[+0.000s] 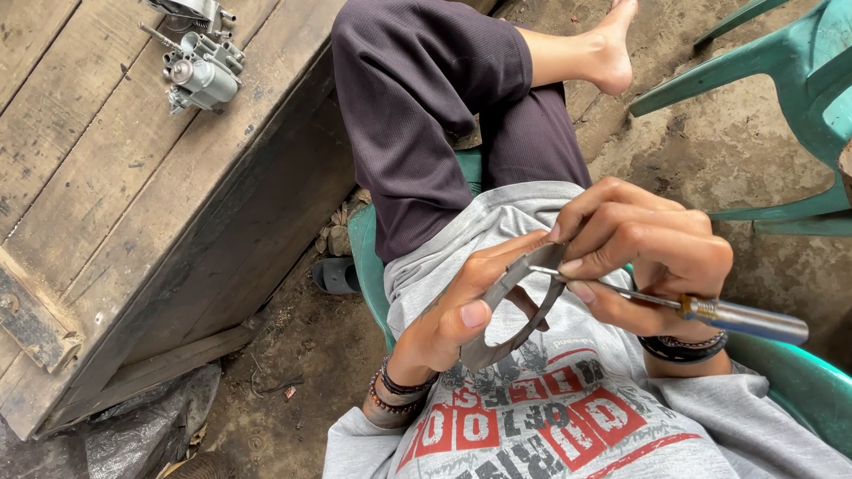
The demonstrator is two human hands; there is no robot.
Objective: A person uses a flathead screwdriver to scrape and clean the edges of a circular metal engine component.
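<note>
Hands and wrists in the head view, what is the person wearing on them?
Both hands are bare, no gloves. The left hand has dark beaded bracelets with some reddish beads at the wrist. The right hand has black bands at its wrist. No sleeves reach either wrist.

**Where everything sits**

Metal part (pixel 510 308) is dead center in the lap, left hand (pixel 453 320) at its 9 o'clock, right hand (pixel 637 249) at 2. Screwdriver (pixel 697 306) runs toward 4. Carburetor (pixel 198 63) lies on the wooden platform (pixel 89 187) at 10.

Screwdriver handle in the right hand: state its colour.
The screwdriver handle is silvery grey with a small orange band, shown in the head view, the only one.
</note>
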